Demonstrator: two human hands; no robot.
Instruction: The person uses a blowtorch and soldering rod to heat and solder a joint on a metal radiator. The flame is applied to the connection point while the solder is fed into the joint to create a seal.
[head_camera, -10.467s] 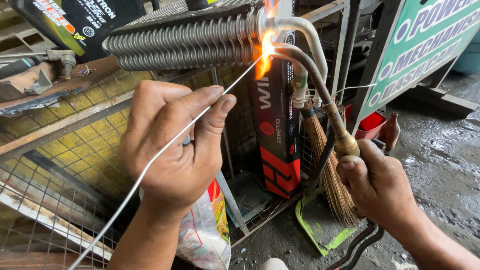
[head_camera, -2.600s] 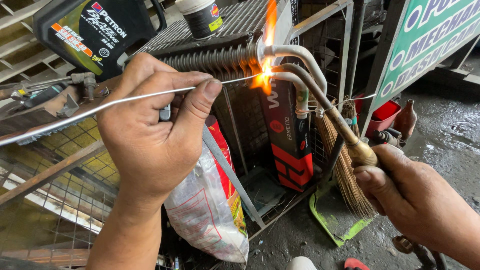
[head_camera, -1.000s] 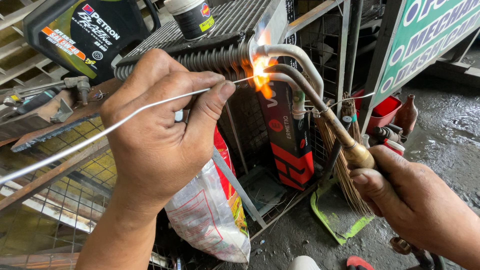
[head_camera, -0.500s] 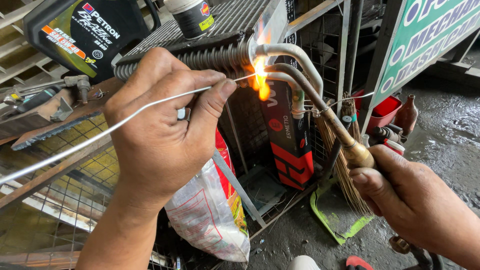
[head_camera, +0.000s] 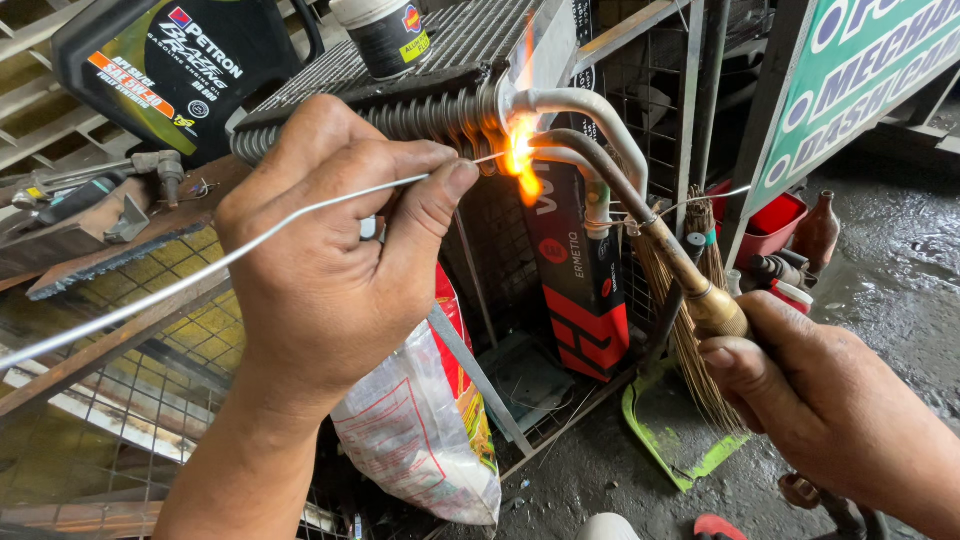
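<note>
Head view: left hand (head_camera: 330, 290) pinching thin silvery filler rod (head_camera: 180, 285), right hand (head_camera: 840, 420) gripping brass-necked torch (head_camera: 690, 280)

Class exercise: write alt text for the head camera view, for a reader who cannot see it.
The left hand feeds a thin filler rod into a torch flame at a finned coil's bent pipe. The right hand grips the brass torch.

Black oil jug (head_camera: 165, 75), small tub (head_camera: 385, 35), broom (head_camera: 695, 330), plastic bag (head_camera: 425, 430), green sign (head_camera: 860, 70)

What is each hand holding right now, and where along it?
Left hand pinches the filler rod near its flame end; right hand grips the torch at its brass handle.
</note>
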